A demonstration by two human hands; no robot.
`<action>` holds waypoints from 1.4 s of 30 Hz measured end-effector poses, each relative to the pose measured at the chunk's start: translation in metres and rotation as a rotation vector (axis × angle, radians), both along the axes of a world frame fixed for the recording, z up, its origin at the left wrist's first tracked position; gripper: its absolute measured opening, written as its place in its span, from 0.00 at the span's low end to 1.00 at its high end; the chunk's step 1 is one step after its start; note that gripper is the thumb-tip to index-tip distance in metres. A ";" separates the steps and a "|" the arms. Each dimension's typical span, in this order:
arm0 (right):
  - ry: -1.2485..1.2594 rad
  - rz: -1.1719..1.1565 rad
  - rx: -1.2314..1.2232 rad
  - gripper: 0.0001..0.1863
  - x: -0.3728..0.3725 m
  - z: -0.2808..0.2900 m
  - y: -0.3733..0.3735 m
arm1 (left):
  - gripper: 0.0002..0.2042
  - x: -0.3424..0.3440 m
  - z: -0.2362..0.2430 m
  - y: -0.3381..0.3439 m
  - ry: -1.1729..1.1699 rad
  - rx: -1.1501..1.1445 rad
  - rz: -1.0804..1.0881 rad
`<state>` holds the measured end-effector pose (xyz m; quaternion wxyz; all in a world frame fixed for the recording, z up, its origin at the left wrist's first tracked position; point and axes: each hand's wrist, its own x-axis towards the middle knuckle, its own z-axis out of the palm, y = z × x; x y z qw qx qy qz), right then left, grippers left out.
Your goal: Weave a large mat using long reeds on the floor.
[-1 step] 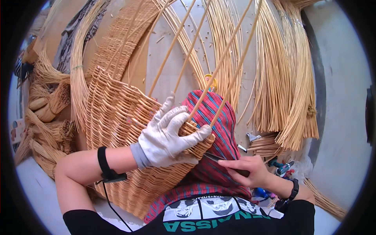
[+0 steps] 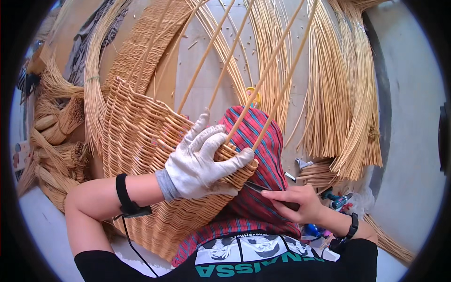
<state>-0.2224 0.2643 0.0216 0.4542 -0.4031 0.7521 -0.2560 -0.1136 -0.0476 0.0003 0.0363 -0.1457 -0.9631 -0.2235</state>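
Observation:
A woven wicker panel [image 2: 136, 127] lies slanted across my lap, with several long bare stakes [image 2: 268, 70] rising from its upper edge. My left hand [image 2: 195, 167], in a white work glove, is closed around the panel's right-hand edge, thumb laid along its rim near the last stake. In my bare right hand [image 2: 300, 202] is a knife [image 2: 254, 187]; its dark handle is mostly hidden in the palm. The blade points left, close to the lower right corner of the weave; whether it touches cannot be made out.
A red striped cloth [image 2: 263, 160] covers my lap. Bundles of long rods [image 2: 324, 94] lie on the floor ahead and right. Another woven strip [image 2: 141, 51] is at the far left, with coiled bundles [image 2: 58, 122] beside it. A cordless drill [image 2: 340, 201] sits beyond my right wrist.

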 end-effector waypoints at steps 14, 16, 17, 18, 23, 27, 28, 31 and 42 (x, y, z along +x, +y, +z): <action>-0.317 -0.129 -0.202 0.25 -0.001 -0.007 -0.003 | 0.45 -0.002 0.000 -0.003 0.034 -0.019 0.003; -0.506 -0.238 -0.266 0.24 0.004 -0.016 -0.005 | 0.46 -0.001 0.002 -0.003 0.050 0.002 -0.004; -0.317 -0.203 -0.328 0.25 0.008 -0.016 -0.005 | 0.47 -0.002 0.002 -0.003 0.039 0.001 -0.007; -0.316 -0.184 -0.309 0.25 0.008 -0.012 -0.006 | 0.47 -0.002 0.003 -0.003 0.056 0.001 -0.009; 0.351 0.133 -0.222 0.33 0.002 0.010 -0.013 | 0.48 0.001 0.009 -0.002 0.032 0.005 -0.010; -0.042 0.209 -0.003 0.42 -0.006 -0.006 -0.016 | 0.50 -0.001 0.012 -0.002 0.037 0.009 -0.023; -0.050 0.193 -0.089 0.42 -0.005 -0.015 -0.016 | 0.51 -0.001 0.012 -0.001 0.037 0.018 -0.004; -0.537 0.079 -0.360 0.46 -0.002 -0.041 -0.013 | 0.54 -0.001 0.011 0.000 0.067 0.017 -0.001; -1.513 -0.134 -0.158 0.50 -0.036 -0.018 -0.018 | 0.52 0.000 0.020 -0.003 0.117 -0.101 0.067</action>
